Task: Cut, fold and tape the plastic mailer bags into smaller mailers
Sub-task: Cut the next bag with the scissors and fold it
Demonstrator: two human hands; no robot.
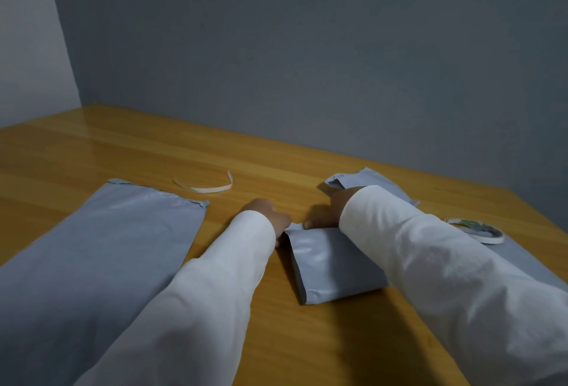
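A small folded grey mailer [332, 262] lies on the wooden table [276, 339] in front of me. My left hand [272, 216] pinches its far left corner, fingers curled down over the edge. My right hand [327, 210] rests palm down at the far edge, with its thumb pressing on the mailer; its fingers are hidden behind the white sleeve. A large flat grey mailer [101, 247] lies to the left. A roll of tape [475, 230] sits at the right on another grey mailer [528, 262].
A curled white backing strip [206, 186] lies beyond the large mailer. A crumpled grey mailer piece [372, 181] sits behind my right wrist. A grey wall runs close along the table's far edge.
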